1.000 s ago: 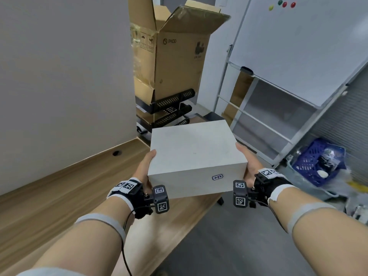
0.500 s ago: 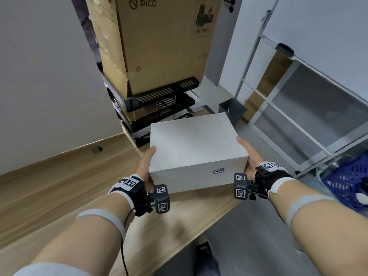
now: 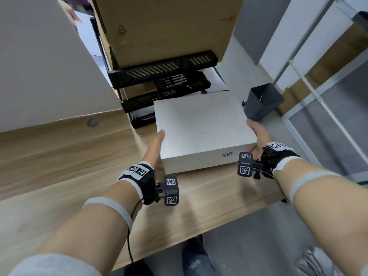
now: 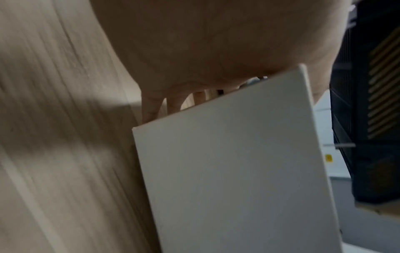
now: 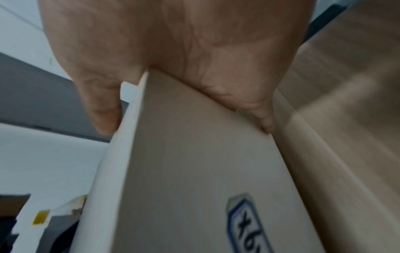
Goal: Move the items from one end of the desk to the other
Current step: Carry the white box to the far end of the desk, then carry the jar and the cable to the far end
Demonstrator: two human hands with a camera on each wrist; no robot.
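Observation:
A white rectangular box (image 3: 203,126) with a small blue-rimmed label on its near side is held between my two hands, low at the far end of the wooden desk (image 3: 59,156). My left hand (image 3: 157,148) grips its left side, thumb at the top edge and fingers (image 4: 151,106) running down the side. My right hand (image 3: 256,134) grips the right side, with the thumb (image 5: 99,109) over the top and fingers (image 5: 264,119) at the lower edge. I cannot tell whether the box's base touches the desk.
Just beyond the box stand stacked black trays (image 3: 163,70) carrying a large cardboard box (image 3: 169,26). A dark grey bin (image 3: 260,102) is at the box's right rear corner. A whiteboard frame (image 3: 318,96) stands right, a wall left. The desk's near edge meets grey floor (image 3: 249,246).
Both hands have carried the white box forward and down, from chest height to the desk surface beside the black trays. The view has tilted downward.

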